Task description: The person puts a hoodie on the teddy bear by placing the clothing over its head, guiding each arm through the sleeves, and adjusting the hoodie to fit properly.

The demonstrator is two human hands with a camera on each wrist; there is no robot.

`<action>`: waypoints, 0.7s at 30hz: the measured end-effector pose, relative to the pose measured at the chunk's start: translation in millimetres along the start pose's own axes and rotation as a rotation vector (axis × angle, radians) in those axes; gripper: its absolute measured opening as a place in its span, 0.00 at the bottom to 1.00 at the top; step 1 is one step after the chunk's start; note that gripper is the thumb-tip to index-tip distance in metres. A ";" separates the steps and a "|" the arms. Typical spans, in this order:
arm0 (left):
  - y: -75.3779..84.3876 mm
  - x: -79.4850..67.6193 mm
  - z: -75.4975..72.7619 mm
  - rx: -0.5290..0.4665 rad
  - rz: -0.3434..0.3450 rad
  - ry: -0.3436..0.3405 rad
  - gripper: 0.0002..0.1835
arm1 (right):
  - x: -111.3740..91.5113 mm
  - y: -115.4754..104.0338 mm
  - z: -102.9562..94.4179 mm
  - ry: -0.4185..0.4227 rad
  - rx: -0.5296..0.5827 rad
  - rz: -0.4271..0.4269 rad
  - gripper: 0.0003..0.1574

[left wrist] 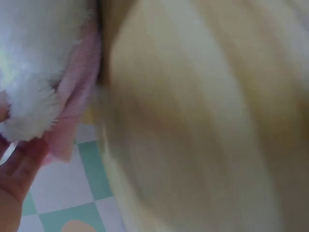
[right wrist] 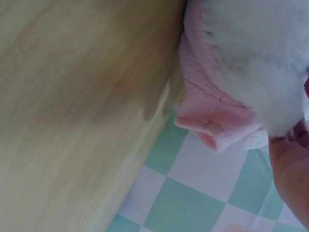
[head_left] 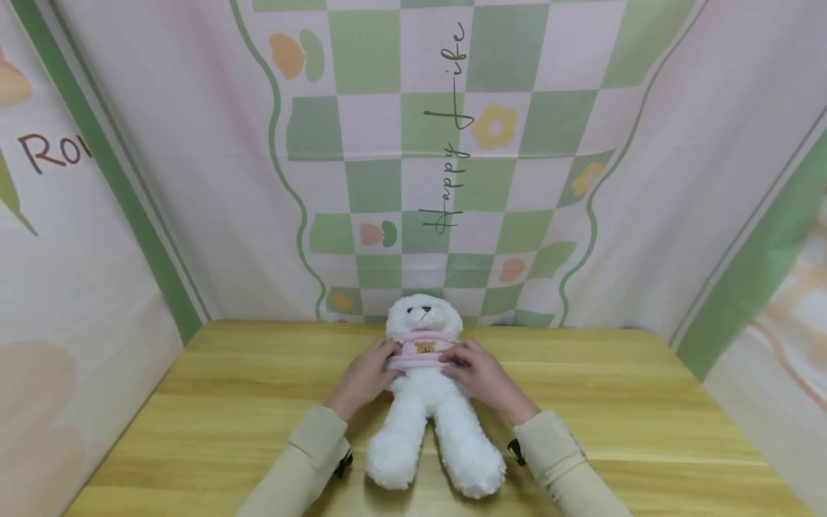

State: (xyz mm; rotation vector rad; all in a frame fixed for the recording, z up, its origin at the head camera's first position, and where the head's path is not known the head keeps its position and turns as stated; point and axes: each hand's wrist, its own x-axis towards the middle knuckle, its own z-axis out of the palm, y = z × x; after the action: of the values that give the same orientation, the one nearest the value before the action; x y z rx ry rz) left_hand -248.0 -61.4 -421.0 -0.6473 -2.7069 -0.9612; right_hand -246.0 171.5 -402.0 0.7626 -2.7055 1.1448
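Observation:
A white plush teddy bear [head_left: 423, 391] lies on its back on the wooden table, head toward the far wall and legs toward me. It wears a pink shirt [head_left: 407, 355] with a small brown bear face on the chest. My left hand [head_left: 365, 375] holds the bear's side at the shirt, and my right hand [head_left: 484, 375] grips the opposite side. White fur [left wrist: 36, 43] and a pink sleeve [left wrist: 77, 92] show beside the left fingers in the left wrist view. In the right wrist view, the fingers touch a fluffy white part [right wrist: 275, 106] coming out of the pink cloth [right wrist: 212, 106].
The wooden table [head_left: 245, 402] reaches back to a hanging cloth [head_left: 433, 179] with green and white checks and "Happy Life" lettering. Printed cloth also hangs at the left [head_left: 58, 287] and right sides [head_left: 762, 287].

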 end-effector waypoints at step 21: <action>14.1 3.8 0.1 0.443 0.343 0.301 0.09 | -3.5 6.7 -1.8 0.120 -0.036 -0.078 0.02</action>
State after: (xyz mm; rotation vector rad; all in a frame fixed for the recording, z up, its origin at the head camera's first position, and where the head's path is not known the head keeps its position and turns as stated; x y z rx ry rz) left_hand -244.9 -50.3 -412.1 -0.7646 -2.3220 -0.3268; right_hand -246.4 178.1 -406.1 0.7616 -2.5670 1.0851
